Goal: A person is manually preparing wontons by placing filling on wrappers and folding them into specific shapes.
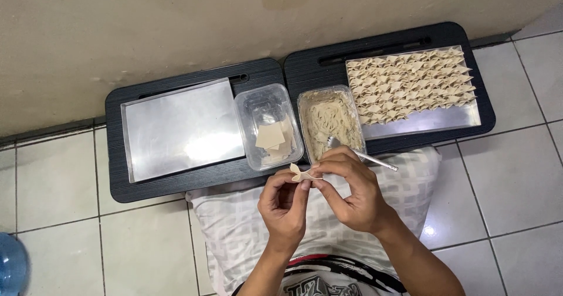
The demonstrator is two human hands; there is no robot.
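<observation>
My left hand and my right hand meet over my lap and pinch a small folded dumpling wrapper between their fingertips. Just beyond them stands a clear tub of pale filling with a metal spoon resting in it, handle pointing right. Left of that is a clear tub holding a few square wrappers. A metal tray at the back right is packed with several rows of folded dumplings.
An empty metal tray lies on the left black lap desk; a second black lap desk carries the right-hand things. A patterned pillow covers my lap. Beige wall behind, white tiled floor around, a blue object at the bottom left.
</observation>
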